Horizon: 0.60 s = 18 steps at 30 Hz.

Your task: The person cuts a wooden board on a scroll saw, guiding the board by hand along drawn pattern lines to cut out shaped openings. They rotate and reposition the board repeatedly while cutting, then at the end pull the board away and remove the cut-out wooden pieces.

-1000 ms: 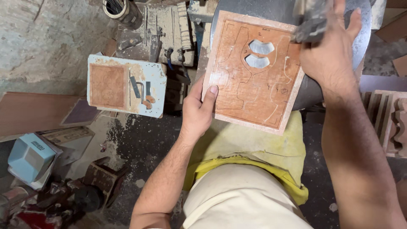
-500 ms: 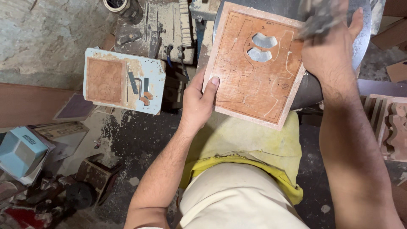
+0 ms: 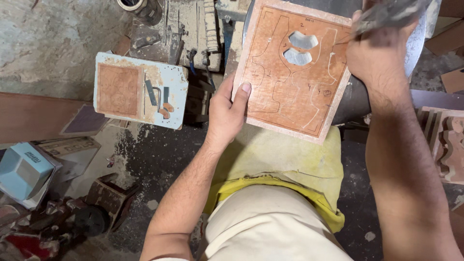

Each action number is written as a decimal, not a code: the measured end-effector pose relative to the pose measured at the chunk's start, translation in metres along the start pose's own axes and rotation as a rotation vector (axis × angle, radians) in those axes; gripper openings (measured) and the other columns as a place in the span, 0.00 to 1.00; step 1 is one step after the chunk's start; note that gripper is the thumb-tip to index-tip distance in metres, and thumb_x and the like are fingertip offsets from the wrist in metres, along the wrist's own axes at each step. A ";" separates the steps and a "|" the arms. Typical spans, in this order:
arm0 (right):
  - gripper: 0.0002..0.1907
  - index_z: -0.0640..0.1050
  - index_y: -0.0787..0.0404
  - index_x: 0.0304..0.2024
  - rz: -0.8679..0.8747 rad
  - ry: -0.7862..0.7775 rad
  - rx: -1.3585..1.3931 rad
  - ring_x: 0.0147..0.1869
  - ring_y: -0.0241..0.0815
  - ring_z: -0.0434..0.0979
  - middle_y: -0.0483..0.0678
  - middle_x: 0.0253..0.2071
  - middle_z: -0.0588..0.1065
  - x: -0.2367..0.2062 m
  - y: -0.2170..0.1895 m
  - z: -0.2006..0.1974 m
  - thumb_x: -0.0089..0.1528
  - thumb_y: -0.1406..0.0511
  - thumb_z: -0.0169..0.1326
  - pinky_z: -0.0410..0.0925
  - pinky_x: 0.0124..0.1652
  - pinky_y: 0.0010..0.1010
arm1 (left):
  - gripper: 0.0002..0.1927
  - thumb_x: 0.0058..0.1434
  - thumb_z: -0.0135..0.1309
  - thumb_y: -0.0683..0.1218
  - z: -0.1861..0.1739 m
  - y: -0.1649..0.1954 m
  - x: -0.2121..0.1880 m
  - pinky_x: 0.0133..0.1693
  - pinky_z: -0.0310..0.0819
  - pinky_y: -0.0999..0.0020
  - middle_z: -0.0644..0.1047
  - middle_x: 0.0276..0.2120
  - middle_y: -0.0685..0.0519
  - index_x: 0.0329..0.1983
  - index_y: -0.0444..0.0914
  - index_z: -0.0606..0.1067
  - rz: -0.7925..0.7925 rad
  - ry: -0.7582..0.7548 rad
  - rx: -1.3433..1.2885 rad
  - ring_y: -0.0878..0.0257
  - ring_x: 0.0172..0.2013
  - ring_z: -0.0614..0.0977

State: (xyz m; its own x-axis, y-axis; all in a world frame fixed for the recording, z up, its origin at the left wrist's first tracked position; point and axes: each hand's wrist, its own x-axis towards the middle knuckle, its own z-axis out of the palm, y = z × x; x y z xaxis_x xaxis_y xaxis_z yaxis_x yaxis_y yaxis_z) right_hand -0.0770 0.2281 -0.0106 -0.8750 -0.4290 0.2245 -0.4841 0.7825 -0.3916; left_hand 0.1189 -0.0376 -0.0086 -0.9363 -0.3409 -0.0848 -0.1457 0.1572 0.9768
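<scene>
Left of the orange panel [image 3: 295, 82], a pale-blue box [image 3: 21, 174] lies; the panel shows pencilled outlines and two cutouts, left hand [image 3: 229, 113] pinching its edge, right hand [image 3: 379, 53] clenching a blurred tool [image 3: 386, 14].

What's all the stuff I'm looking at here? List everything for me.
wooden panel: 1, reddish-brown with pale edges, drawn outlines and two cut-out holes, top centre, resting on a grey round surface
grey round surface: 1, grey, under the panel, top right
tool: 1, grey, blurred, top right at the panel's corner
small board: 1, pale blue with a brown square patch and small metal pieces, left of centre
blue box: 1, light blue, far left
carved wood pieces: a few, brown, right edge
tape roll: 1, whitish, top edge
yellow cloth: 1, yellow, over the lap
left hand: 1, holds the panel's left edge
right hand: 1, grips the tool
</scene>
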 end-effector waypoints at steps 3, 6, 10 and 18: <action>0.18 0.71 0.63 0.61 0.163 -0.044 0.066 0.67 0.55 0.72 0.61 0.58 0.73 0.000 0.003 0.002 0.69 0.64 0.48 0.46 0.75 0.61 | 0.22 0.73 0.50 0.47 0.000 -0.001 0.003 0.57 0.75 0.66 0.82 0.54 0.45 0.67 0.34 0.70 -0.033 0.003 -0.003 0.61 0.54 0.83; 0.18 0.75 0.69 0.52 -0.084 0.022 0.021 0.68 0.59 0.71 0.62 0.56 0.73 -0.001 0.012 0.002 0.59 0.71 0.58 0.40 0.69 0.69 | 0.22 0.74 0.49 0.48 0.001 -0.002 0.003 0.59 0.74 0.65 0.82 0.55 0.45 0.68 0.34 0.70 -0.001 -0.003 -0.029 0.60 0.55 0.82; 0.14 0.76 0.66 0.49 -0.180 0.087 -0.001 0.72 0.63 0.66 0.64 0.58 0.72 -0.002 0.027 0.009 0.59 0.72 0.58 0.41 0.69 0.71 | 0.23 0.74 0.49 0.48 0.003 -0.002 0.002 0.59 0.74 0.65 0.81 0.55 0.44 0.68 0.34 0.70 0.005 0.008 -0.004 0.60 0.55 0.82; 0.07 0.77 0.61 0.49 -0.185 0.000 -0.034 0.66 0.48 0.74 0.52 0.52 0.76 0.004 0.031 0.009 0.75 0.64 0.54 0.45 0.76 0.62 | 0.23 0.74 0.49 0.48 0.004 -0.003 0.001 0.59 0.74 0.65 0.81 0.56 0.44 0.69 0.34 0.69 0.013 0.006 0.024 0.59 0.56 0.82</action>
State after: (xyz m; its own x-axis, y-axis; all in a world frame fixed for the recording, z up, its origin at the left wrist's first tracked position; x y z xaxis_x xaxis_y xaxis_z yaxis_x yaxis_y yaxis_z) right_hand -0.0958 0.2468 -0.0303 -0.7712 -0.5669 0.2895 -0.6360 0.7052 -0.3134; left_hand 0.1175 -0.0350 -0.0127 -0.9360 -0.3447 -0.0710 -0.1416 0.1841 0.9727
